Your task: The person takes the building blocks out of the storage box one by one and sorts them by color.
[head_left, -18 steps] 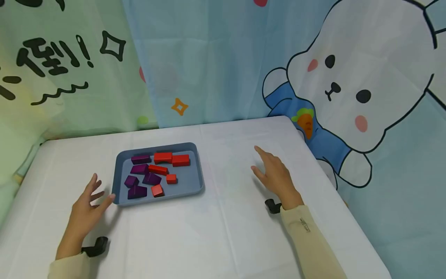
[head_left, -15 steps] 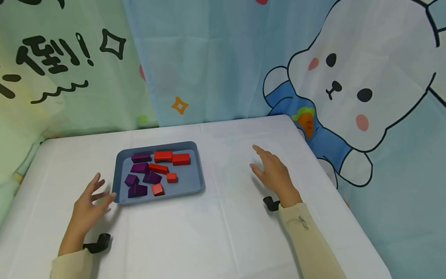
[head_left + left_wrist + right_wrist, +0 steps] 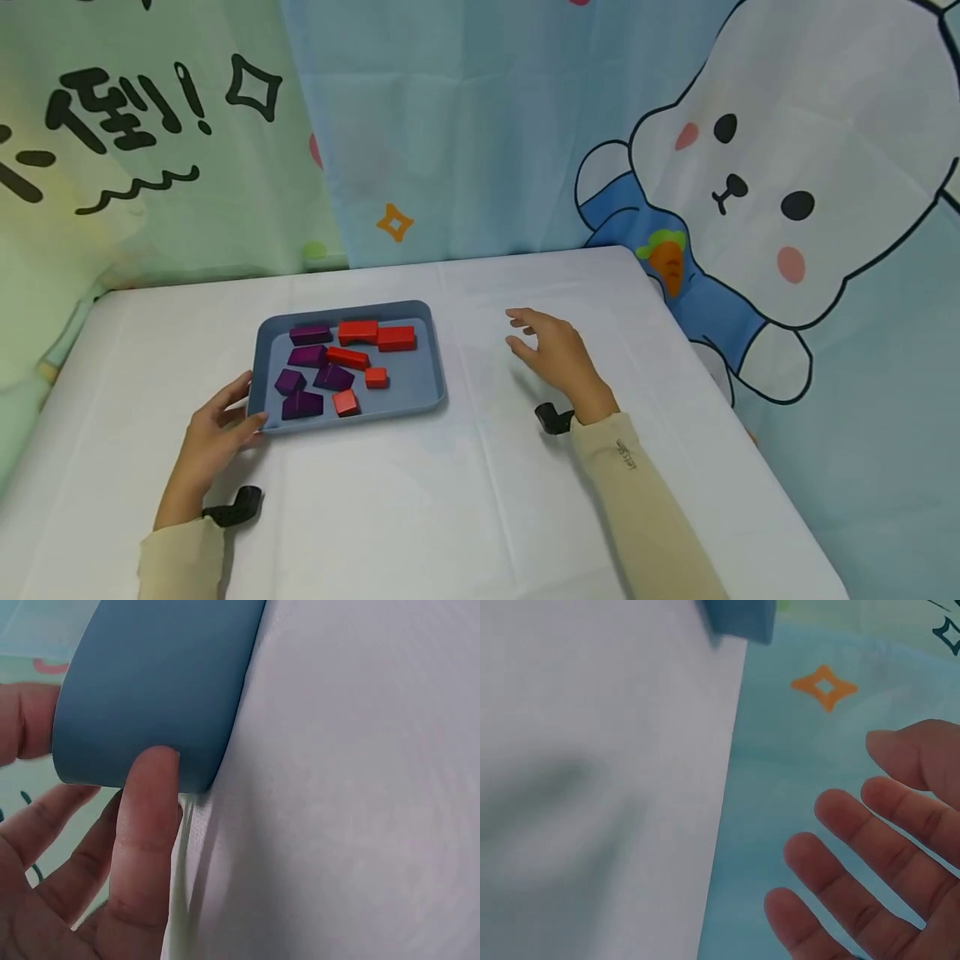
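A blue-grey tray (image 3: 408, 400) lies on the white table, left of the middle in the head view. Several purple blocks (image 3: 303, 406) sit in its left part and several red blocks (image 3: 396, 338) in its middle and upper part. At the tray's near left corner is my left hand (image 3: 217, 433), thumb and fingers spread. In the left wrist view its thumb (image 3: 146, 825) touches the tray's wall, and another finger (image 3: 30, 720) meets the opposite side. My right hand (image 3: 555, 354) hovers over the table to the tray's right, apart from it, fingers loosely bent and holding nothing.
White cloth covers the table (image 3: 450, 517). Behind it hangs a printed curtain (image 3: 480, 133) with a white cartoon animal on the right. Black wrist mounts (image 3: 553, 418) stick out from both wrists.
My left hand has moved right and up, from just beside the tray to touching its corner. My right hand has shifted left towards the tray. The blocks keep their places in it.
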`<state>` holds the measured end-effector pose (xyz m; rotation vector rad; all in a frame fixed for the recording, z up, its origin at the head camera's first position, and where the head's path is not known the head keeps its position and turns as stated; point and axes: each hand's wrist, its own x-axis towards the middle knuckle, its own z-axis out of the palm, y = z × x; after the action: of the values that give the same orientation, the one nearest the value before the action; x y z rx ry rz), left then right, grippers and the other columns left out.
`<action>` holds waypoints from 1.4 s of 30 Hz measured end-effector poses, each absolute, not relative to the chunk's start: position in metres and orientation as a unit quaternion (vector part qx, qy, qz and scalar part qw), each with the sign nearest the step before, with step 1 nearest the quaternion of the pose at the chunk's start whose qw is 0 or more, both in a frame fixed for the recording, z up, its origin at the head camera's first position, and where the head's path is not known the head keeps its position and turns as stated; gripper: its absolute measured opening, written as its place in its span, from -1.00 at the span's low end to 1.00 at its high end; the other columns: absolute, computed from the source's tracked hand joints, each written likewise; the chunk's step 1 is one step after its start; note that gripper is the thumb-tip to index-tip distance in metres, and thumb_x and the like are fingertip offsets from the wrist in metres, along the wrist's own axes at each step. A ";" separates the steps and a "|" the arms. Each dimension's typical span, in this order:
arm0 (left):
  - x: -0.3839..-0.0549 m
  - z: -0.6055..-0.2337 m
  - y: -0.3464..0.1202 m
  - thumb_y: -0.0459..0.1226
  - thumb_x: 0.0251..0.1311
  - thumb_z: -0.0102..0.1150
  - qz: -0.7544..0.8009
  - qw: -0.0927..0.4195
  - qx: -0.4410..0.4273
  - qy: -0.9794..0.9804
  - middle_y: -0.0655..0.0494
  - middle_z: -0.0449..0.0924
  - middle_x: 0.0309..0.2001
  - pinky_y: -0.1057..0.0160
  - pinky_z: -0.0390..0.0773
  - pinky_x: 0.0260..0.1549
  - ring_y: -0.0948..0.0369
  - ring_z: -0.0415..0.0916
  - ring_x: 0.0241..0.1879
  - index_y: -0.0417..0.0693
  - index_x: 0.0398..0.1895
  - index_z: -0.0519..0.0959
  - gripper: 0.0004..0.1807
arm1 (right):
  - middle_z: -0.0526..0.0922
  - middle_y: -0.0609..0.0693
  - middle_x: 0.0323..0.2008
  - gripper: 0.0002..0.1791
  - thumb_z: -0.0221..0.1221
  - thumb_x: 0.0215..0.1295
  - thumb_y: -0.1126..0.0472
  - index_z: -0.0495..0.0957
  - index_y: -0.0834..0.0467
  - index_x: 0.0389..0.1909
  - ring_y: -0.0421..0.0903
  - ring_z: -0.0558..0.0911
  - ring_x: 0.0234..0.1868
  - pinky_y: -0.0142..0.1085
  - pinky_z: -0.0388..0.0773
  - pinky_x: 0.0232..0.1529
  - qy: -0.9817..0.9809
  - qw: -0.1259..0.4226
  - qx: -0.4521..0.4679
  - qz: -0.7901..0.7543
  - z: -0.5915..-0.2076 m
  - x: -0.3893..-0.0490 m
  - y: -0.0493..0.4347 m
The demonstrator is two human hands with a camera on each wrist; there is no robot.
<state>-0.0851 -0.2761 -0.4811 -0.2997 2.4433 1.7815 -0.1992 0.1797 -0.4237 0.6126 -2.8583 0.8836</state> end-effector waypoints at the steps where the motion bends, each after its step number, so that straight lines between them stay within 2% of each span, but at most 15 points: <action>1: -0.085 -0.481 -0.277 -0.51 0.45 0.19 0.591 0.050 -0.100 0.799 -0.47 0.15 0.60 0.53 0.68 -0.24 -0.31 0.26 0.48 -0.28 0.73 0.08 -0.15 | 0.75 0.29 0.16 -0.50 0.34 0.48 0.33 0.57 0.34 0.39 0.29 0.73 0.12 0.15 0.67 0.17 -0.932 0.039 0.205 0.295 -0.423 -0.202 0.175; 7: -0.087 -0.483 -0.279 -0.57 0.41 0.14 0.620 0.048 -0.098 0.777 -0.48 0.10 0.62 0.52 0.69 -0.24 -0.36 0.19 0.52 -0.31 0.72 0.08 -0.16 | 0.73 0.26 0.20 -0.53 0.31 0.51 0.33 0.58 0.34 0.38 0.25 0.72 0.14 0.10 0.66 0.22 -0.920 0.004 0.223 0.321 -0.421 -0.214 0.150; 13: -0.087 -0.486 -0.282 -0.55 0.43 0.13 0.632 0.046 -0.101 0.767 -0.47 0.05 0.65 0.51 0.69 -0.24 -0.30 0.19 0.52 -0.29 0.73 0.06 -0.16 | 0.73 0.26 0.21 -0.57 0.32 0.50 0.35 0.61 0.36 0.33 0.22 0.73 0.14 0.07 0.66 0.23 -0.906 -0.022 0.247 0.342 -0.422 -0.227 0.129; 22: -0.086 -0.488 -0.286 -0.49 0.45 0.16 0.626 0.040 -0.101 0.772 -0.44 0.09 0.64 0.49 0.70 -0.21 -0.21 0.27 0.46 -0.26 0.72 0.10 -0.17 | 0.74 0.30 0.16 -0.59 0.31 0.48 0.40 0.62 0.40 0.29 0.24 0.72 0.14 0.03 0.67 0.25 -0.873 -0.079 0.282 0.390 -0.425 -0.249 0.104; 26: -0.088 -0.490 -0.287 -0.47 0.44 0.18 0.621 0.037 -0.102 0.776 -0.41 0.14 0.63 0.46 0.71 -0.20 -0.08 0.35 0.39 -0.24 0.72 0.13 -0.18 | 0.72 0.27 0.21 -0.56 0.34 0.46 0.38 0.61 0.38 0.31 0.22 0.67 0.20 0.01 0.64 0.30 -0.862 -0.109 0.284 0.405 -0.431 -0.260 0.096; 32: -0.089 -0.493 -0.286 -0.45 0.42 0.20 0.622 0.036 -0.105 0.775 -0.39 0.16 0.63 0.45 0.70 -0.18 -0.12 0.36 0.38 -0.24 0.72 0.14 -0.17 | 0.68 0.25 0.29 -0.49 0.39 0.42 0.35 0.59 0.36 0.35 0.24 0.58 0.28 0.05 0.61 0.31 -0.848 -0.156 0.278 0.423 -0.442 -0.274 0.087; 34: -0.089 -0.494 -0.285 -0.45 0.41 0.20 0.621 0.037 -0.108 0.775 -0.39 0.16 0.63 0.45 0.70 -0.18 -0.06 0.40 0.34 -0.23 0.72 0.15 -0.17 | 0.68 0.24 0.30 -0.48 0.40 0.41 0.35 0.60 0.34 0.35 0.24 0.57 0.29 0.06 0.60 0.31 -0.848 -0.167 0.275 0.422 -0.447 -0.277 0.084; 39: -0.089 -0.496 -0.286 -0.47 0.41 0.21 0.620 0.036 -0.111 0.776 -0.41 0.21 0.61 0.43 0.72 -0.19 0.14 0.47 0.20 -0.22 0.71 0.17 -0.17 | 0.69 0.23 0.29 -0.47 0.42 0.38 0.33 0.62 0.32 0.34 0.21 0.59 0.27 0.02 0.55 0.35 -0.850 -0.169 0.272 0.419 -0.461 -0.280 0.076; 42: -0.089 -0.496 -0.286 -0.47 0.41 0.21 0.619 0.033 -0.110 0.777 -0.42 0.22 0.60 0.42 0.72 -0.20 0.06 0.47 0.23 -0.22 0.71 0.17 -0.17 | 0.70 0.24 0.27 -0.46 0.46 0.36 0.33 0.62 0.34 0.33 0.18 0.61 0.29 -0.02 0.51 0.39 -0.851 -0.160 0.268 0.423 -0.467 -0.281 0.069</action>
<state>-0.0893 -0.2863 -0.4962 -0.3395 2.3900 1.9058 -0.2808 0.0693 -0.4672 0.9389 -2.9844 1.4827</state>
